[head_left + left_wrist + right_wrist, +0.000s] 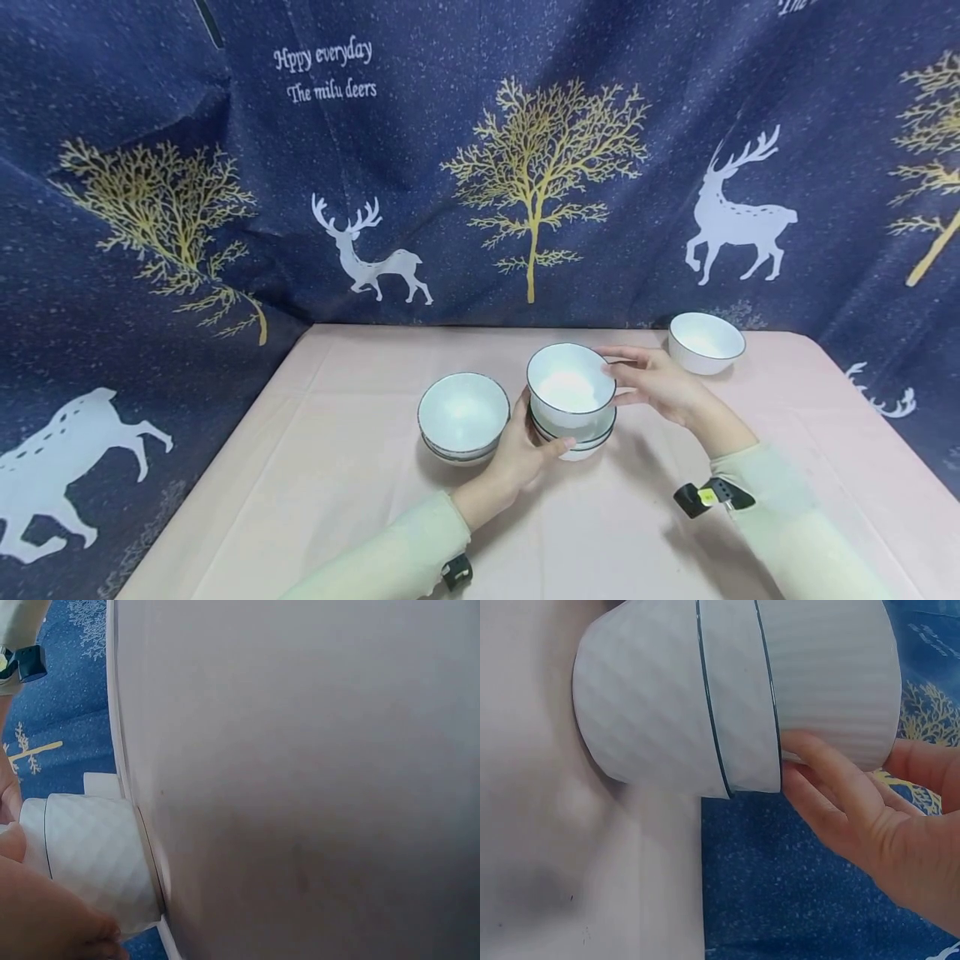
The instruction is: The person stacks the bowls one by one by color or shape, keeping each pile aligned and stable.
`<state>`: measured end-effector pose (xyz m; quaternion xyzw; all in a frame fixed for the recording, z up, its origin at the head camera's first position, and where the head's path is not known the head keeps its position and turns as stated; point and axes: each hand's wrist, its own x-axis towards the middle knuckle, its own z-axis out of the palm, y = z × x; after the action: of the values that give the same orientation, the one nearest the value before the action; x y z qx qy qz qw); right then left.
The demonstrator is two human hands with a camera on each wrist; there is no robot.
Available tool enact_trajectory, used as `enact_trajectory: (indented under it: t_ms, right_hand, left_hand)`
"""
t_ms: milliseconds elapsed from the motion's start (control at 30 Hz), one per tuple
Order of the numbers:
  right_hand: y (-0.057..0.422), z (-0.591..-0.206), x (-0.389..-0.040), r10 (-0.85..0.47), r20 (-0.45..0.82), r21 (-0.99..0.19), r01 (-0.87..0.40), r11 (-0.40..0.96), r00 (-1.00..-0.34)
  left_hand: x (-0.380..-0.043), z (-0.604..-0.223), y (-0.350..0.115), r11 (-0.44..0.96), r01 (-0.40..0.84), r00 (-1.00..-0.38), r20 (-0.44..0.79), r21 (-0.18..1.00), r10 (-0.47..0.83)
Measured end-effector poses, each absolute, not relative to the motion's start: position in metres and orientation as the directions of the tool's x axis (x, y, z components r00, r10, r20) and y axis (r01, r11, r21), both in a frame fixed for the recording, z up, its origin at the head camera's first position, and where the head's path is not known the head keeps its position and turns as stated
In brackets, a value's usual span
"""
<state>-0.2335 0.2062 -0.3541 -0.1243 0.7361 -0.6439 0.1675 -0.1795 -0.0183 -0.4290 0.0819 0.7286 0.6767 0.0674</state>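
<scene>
The ribbed bowl (572, 382) is pinched by the right hand (660, 385) over 2 nested bowls (656, 701), gripped by the left hand (516, 458) on the bench (337, 508), and it could be jammed or tipped if it is released unevenly.

We take this for a staged recording corner, given the deer-print cloth (435, 167) behind the pink-covered table (337, 475) and wrist-worn cameras (690, 500).

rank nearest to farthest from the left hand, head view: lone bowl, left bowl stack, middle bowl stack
1. Middle bowl stack: gripped by the left hand
2. Left bowl stack: left of that hand
3. Lone bowl: right, at the back
</scene>
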Motion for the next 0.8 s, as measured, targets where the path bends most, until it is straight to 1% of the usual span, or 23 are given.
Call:
enact_trajectory:
  t_ms: [400,800]
  right_hand:
    - [0.2017,-0.3531,-0.2287,-0.387,-0.105,-0.982,0.034,0.184,-0.916]
    - [0.1991,-0.3549,-0.2279,-0.349,-0.084,-0.978,0.01,0.21,-0.933]
  left_hand:
    - [-0.1787,-0.4297,-0.0193,0.062,0.016,-0.976,0.002,0.998,0.216]
    - [-0.1788,-0.4275,-0.0185,0.084,0.009,-0.978,-0.009,0.996,0.209]
